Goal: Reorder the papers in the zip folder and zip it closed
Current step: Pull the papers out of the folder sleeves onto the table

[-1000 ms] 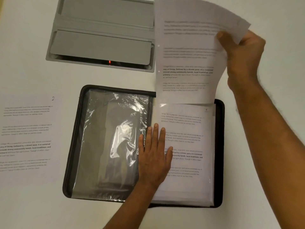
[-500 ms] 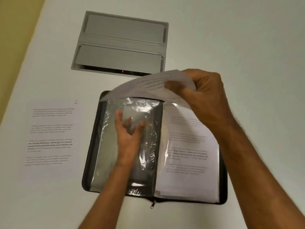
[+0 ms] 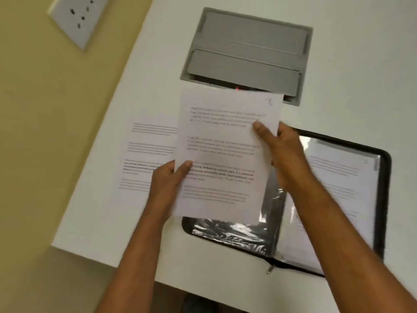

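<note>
1. My left hand (image 3: 165,184) pinches the lower left edge of a printed sheet (image 3: 223,154), thumb on the printed face and the other fingers behind it.
2. My right hand (image 3: 285,154) pinches the same sheet at its right edge, thumb pressed on the text near the top paragraph.
3. I hold the sheet face up above the table, its text in 4 paragraphs, a handwritten mark in its top right corner that is too blurred to read.
4. Under the sheet the black zip folder (image 3: 383,199) lies open on the white table (image 3: 349,75), a crinkled clear sleeve (image 3: 237,236) on its left half, another printed page (image 3: 338,188) in the sleeve on its right half.
5. The zipper pull (image 3: 269,269) hangs at the folder's near edge.
6. A second loose page (image 3: 144,154) lies flat on the table to the left, partly covered by the held sheet.
7. A grey cable hatch (image 3: 248,53) sits in the tabletop beyond, a wall socket (image 3: 76,16) at far left.
</note>
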Available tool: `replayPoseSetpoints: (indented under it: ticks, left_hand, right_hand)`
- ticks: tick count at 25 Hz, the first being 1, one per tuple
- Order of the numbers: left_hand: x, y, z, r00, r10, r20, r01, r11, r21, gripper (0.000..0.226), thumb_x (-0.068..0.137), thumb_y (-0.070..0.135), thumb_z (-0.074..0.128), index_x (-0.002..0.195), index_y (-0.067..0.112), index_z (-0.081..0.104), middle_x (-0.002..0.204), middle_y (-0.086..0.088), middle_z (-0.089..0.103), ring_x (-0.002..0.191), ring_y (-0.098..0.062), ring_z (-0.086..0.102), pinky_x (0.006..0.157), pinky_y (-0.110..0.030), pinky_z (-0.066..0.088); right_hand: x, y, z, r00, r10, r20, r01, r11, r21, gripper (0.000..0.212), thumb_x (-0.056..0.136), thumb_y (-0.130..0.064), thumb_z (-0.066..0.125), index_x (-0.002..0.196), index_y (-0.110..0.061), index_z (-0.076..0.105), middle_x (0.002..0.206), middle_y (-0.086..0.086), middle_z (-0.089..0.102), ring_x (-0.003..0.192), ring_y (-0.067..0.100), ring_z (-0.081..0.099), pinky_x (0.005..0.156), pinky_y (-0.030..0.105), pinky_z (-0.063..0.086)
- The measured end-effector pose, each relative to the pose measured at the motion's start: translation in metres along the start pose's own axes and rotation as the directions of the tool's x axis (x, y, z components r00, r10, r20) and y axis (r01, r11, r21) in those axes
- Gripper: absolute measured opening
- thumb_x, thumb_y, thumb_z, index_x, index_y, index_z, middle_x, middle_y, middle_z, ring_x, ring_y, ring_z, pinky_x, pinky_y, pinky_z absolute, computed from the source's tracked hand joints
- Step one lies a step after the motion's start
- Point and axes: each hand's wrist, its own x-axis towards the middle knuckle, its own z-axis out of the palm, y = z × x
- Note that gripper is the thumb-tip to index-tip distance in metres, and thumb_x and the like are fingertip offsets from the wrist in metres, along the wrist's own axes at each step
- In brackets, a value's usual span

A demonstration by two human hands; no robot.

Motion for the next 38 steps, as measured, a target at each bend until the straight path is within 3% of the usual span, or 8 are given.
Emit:
replayPoseSetpoints:
  ticks: [5, 9, 12, 16, 21, 25, 30, 38]
  left_hand:
    - [0.033, -0.024, -0.105, 0.977, -0.006, -0.215, 0.067, 0.959, 0.276, 0.021, 0.096, 0.03, 0.071, 0.087, 0.012, 0.075, 0.083, 0.002, 0.078, 0.076, -0.019, 0.073, 0.066, -0.028, 0.055]
    - [0.053, -0.038, -0.143, 0.95, 0.054, -0.307, 0.103, 0.874, 0.475, 0.044, 0.096, 0.034, 0.07, 0.066, 0.014, 0.046, 0.061, 0.003, 0.047, 0.059, -0.018, 0.04, 0.055, -0.032, 0.027]
    - [0.061, -0.042, -0.149, 0.942, 0.104, -0.319, 0.109, 0.805, 0.583, 0.041, 0.098, 0.034, 0.067, 0.066, 0.017, 0.047, 0.063, 0.005, 0.051, 0.061, -0.02, 0.046, 0.053, -0.032, 0.031]
    - [0.068, -0.047, -0.15, 0.938, 0.185, -0.292, 0.084, 0.696, 0.713, 0.023, 0.097, 0.033, 0.066, 0.093, 0.011, 0.062, 0.091, -0.006, 0.067, 0.082, -0.027, 0.059, 0.069, -0.035, 0.042]
    - [0.056, -0.056, -0.107, 0.852, 0.362, -0.378, 0.142, 0.535, 0.833, 0.06, 0.088, 0.027, 0.077, 0.137, 0.006, 0.048, 0.136, -0.027, 0.046, 0.125, -0.048, 0.042, 0.101, -0.063, 0.04]
    - [0.014, -0.059, 0.021, 0.848, 0.529, -0.028, -0.281, 0.494, 0.823, 0.048, 0.091, 0.025, 0.069, 0.134, 0.011, 0.052, 0.135, -0.017, 0.051, 0.125, -0.04, 0.046, 0.103, -0.054, 0.037]
    - [-0.031, -0.099, 0.182, 0.691, 0.444, 0.57, -0.698, 0.204, 0.687, 0.059, 0.099, 0.041, 0.055, 0.151, 0.017, 0.043, 0.164, -0.008, 0.03, 0.149, -0.028, 0.028, 0.122, -0.048, 0.023]
    - [-0.027, -0.15, 0.205, 0.711, 0.323, 0.625, -0.662, 0.005, 0.75, 0.07, 0.106, 0.056, 0.025, 0.163, 0.016, 0.018, 0.172, -0.003, 0.008, 0.159, -0.022, 0.0, 0.126, -0.054, 0.012]
  right_hand:
    - [-0.018, 0.106, 0.085, 0.974, 0.203, 0.097, -0.188, 0.972, -0.143, 0.024, 0.098, -0.016, 0.069, 0.12, -0.019, 0.06, 0.104, 0.002, 0.078, 0.094, 0.018, 0.077, 0.087, 0.048, 0.063]
    - [-0.029, 0.13, 0.127, 0.991, 0.092, 0.099, -0.065, 0.967, -0.248, 0.036, 0.102, -0.013, 0.063, 0.136, -0.023, 0.055, 0.1, -0.006, 0.074, 0.089, 0.002, 0.073, 0.076, 0.024, 0.062]
    - [-0.034, 0.132, 0.127, 0.995, 0.032, 0.097, 0.002, 0.941, -0.338, 0.043, 0.103, -0.019, 0.063, 0.144, -0.026, 0.051, 0.108, -0.015, 0.068, 0.091, -0.005, 0.068, 0.069, 0.012, 0.056]
    - [-0.045, 0.124, 0.089, 0.994, -0.112, 0.017, 0.111, 0.928, -0.355, 0.031, 0.101, -0.014, 0.064, 0.131, -0.025, 0.062, 0.109, -0.014, 0.069, 0.093, 0.003, 0.069, 0.082, 0.018, 0.058]
    - [-0.049, 0.127, -0.026, 0.903, -0.34, -0.263, 0.175, 0.85, -0.496, 0.026, 0.102, -0.016, 0.06, 0.125, -0.029, 0.061, 0.119, -0.013, 0.06, 0.104, 0.003, 0.063, 0.087, 0.027, 0.058]
    - [-0.057, 0.154, -0.133, 0.79, -0.368, -0.491, -0.047, 0.762, -0.646, 0.048, 0.102, -0.026, 0.061, 0.146, -0.025, 0.045, 0.148, -0.002, 0.043, 0.137, 0.021, 0.043, 0.114, 0.045, 0.042]
    - [-0.101, 0.193, -0.175, 0.735, -0.139, -0.663, -0.435, 0.654, -0.619, 0.108, 0.091, -0.066, 0.058, 0.164, -0.008, 0.004, 0.173, 0.009, 0.003, 0.159, 0.024, 0.002, 0.129, 0.043, 0.007]
    - [-0.14, 0.236, -0.156, 0.764, -0.093, -0.638, -0.527, 0.48, -0.701, 0.086, 0.103, -0.063, 0.025, 0.164, -0.005, 0.01, 0.171, 0.02, 0.002, 0.159, 0.036, 0.001, 0.126, 0.059, 0.015]
